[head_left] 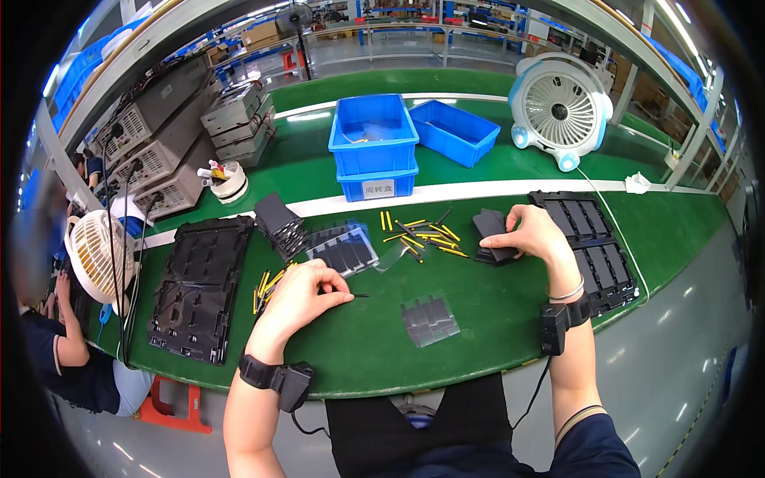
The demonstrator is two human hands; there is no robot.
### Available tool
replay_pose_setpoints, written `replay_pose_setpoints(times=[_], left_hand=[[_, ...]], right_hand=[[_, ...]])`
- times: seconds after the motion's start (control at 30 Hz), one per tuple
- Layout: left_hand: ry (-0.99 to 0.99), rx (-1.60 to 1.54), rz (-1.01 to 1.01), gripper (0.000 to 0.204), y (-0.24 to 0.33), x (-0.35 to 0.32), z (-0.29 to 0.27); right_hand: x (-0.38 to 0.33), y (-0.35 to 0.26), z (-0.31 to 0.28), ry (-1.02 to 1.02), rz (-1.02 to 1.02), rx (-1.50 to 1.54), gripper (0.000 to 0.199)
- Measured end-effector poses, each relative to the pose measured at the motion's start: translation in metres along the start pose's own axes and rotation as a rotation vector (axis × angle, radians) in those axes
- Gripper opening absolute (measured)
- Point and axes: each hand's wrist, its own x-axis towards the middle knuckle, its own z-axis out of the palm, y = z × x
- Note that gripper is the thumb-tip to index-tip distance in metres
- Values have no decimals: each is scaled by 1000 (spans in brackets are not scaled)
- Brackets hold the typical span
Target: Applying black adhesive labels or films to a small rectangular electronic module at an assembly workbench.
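Pin: a thin black pin point(357, 295) lies on the green mat point(494, 319) at the tips of the left hand point(307, 291), pointing toward 3 o'clock.
Left grip: thumb and forefinger are closed together on the pin's near end, a light pinch, as far as the picture shows.
Right grip: the right hand point(532, 233) rests curled over a small stack of black parts point(492, 239) at about 1 o'clock of the mat's middle, fingers pressed down on the top piece; whether it grips or merely steadies, I cannot tell.
Loose stock: yellow and black pins point(422, 235) are scattered at 12 o'clock, between the two hands.
Trays: a black moulded tray point(199, 287) at 9 o'clock, another black tray point(594, 247) at 3 o'clock beside the right hand.
Step in hand: by my judgement, picking one pin while the other hand readies a part.
Next move calls for: a firm fingertip pinch and careful alignment of pin to part.
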Motion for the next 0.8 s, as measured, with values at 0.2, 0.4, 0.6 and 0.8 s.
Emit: replay_pose_setpoints(times=[0.2,0.4,0.6,0.8], left_hand=[[116,71,-62,6,2,-3,-7],[524,-402,121,10,1,0,-11],[135,-1011,82,42,15,-6,6],[199,-600,-15,26,11,-9,-5]], right_hand=[[1,15,-11,-10,-139,246,51],[-15,-10,-1,-239,-459,894,32],[-53,-85,89,-342,-549,1100,30],[-56,-118,97,-304,-628,929,34]])
